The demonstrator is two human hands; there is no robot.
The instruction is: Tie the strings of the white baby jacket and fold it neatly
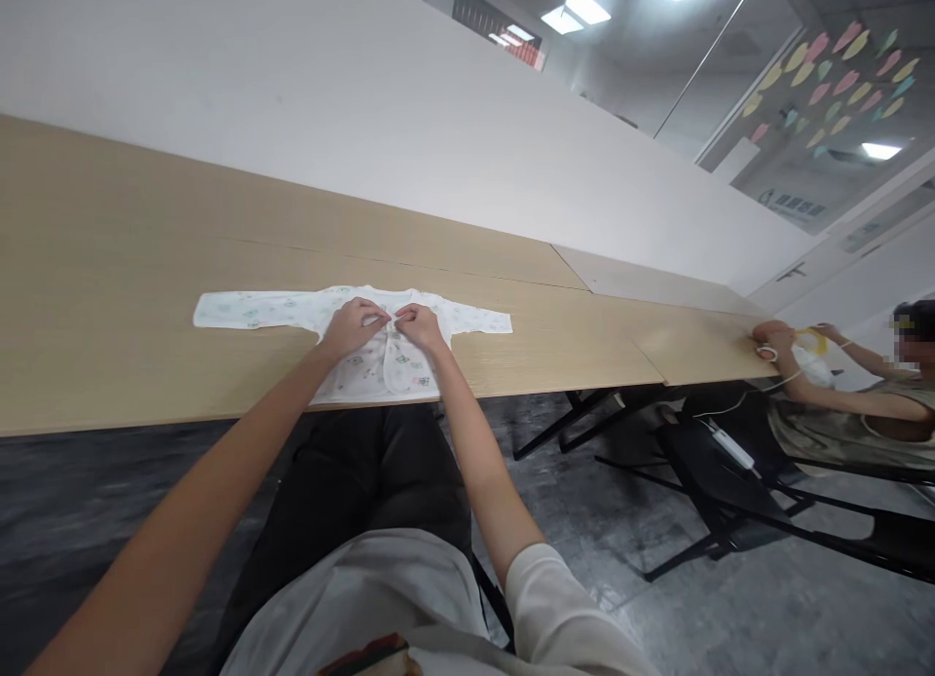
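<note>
Here's one small white long-sleeved top (394, 362), spread flat on the tabletop (555, 340) near its front edge, two sleeves stretched out sideways, little prints too fine to make out. Two hands on it: left hand (352, 327) and right hand (420, 325), just beside each other, fingers of each pinched together on the fabric at the front opening below the neckline. Pale wood-look boards here, seams running through them, a white partition (292, 92) behind. Away to the right, one co-worker (862, 408), a black chair (720, 471) bearing a white power strip (731, 449). Beyond, glass with many leaf-shaped notes (847, 82) and dark lettering (800, 206), too blurred to read; grey floor (555, 520) below.
</note>
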